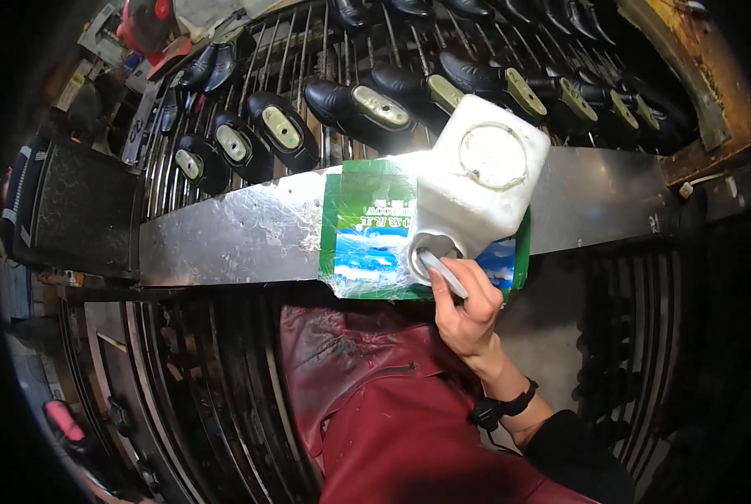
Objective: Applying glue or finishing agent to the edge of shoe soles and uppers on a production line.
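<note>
Tool (445,274) angled into jug (510,189) mouth, seemingly mid-dip.
Right fingers (480,296) pinched it closely; withdrawal likely called for steadiness; left hand unseen.

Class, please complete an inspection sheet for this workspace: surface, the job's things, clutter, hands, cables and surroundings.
Surface: metal ledge, scuffed; a printed green sheet lies on it.
Job's things: white jug over the sheet, its open mouth toward the person; a pale strip reaches into the mouth.
Clutter: pink item at lower left, red item at upper left; kinds unclear.
Hands: right hand grips the strip; left hand out of view.
Cables: white cord at far right; thin dark cord by the wristband.
Surroundings: black shoes on a barred rack beyond the ledge.
</note>
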The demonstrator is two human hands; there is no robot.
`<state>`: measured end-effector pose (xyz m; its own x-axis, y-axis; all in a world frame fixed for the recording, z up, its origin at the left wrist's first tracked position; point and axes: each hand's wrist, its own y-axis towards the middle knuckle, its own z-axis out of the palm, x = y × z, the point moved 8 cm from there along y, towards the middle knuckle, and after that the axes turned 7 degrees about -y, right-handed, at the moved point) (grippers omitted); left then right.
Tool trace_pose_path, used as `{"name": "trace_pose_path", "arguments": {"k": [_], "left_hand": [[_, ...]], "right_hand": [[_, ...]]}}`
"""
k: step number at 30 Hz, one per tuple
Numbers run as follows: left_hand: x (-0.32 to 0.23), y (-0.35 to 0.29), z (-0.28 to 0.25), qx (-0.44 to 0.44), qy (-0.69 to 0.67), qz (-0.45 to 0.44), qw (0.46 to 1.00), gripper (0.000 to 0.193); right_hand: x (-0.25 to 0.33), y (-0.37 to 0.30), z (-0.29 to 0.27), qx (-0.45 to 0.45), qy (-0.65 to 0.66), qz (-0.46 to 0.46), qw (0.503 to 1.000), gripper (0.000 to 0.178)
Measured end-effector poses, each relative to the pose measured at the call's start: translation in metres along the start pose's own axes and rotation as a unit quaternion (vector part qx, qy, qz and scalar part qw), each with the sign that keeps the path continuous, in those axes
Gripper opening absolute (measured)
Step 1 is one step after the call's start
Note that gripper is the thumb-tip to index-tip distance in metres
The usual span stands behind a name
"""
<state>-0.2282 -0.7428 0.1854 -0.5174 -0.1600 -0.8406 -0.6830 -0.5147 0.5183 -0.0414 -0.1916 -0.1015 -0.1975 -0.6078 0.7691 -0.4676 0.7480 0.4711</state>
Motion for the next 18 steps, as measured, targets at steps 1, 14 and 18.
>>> {"name": "trace_pose_path", "arguments": {"k": [1, 14, 18], "left_hand": [[0.023, -0.004, 0.004, -0.011, -0.041, -0.029, 0.999, 0.055], [0.174, -0.266, 0.215, 0.371, -0.001, -0.006, 0.929, 0.056], [0.290, -0.283, 0.192, 0.626, 0.082, -0.076, 0.772, 0.034]], "right_hand": [[0.006, 0.000, 0.002, -0.016, -0.014, -0.028, 0.999, 0.019], [-0.021, -0.031, 0.025, -0.086, 0.263, 0.351, 0.895, 0.020], [0.005, -0.033, 0.056, 0.006, 0.479, 0.476, 0.738, 0.020]]}}
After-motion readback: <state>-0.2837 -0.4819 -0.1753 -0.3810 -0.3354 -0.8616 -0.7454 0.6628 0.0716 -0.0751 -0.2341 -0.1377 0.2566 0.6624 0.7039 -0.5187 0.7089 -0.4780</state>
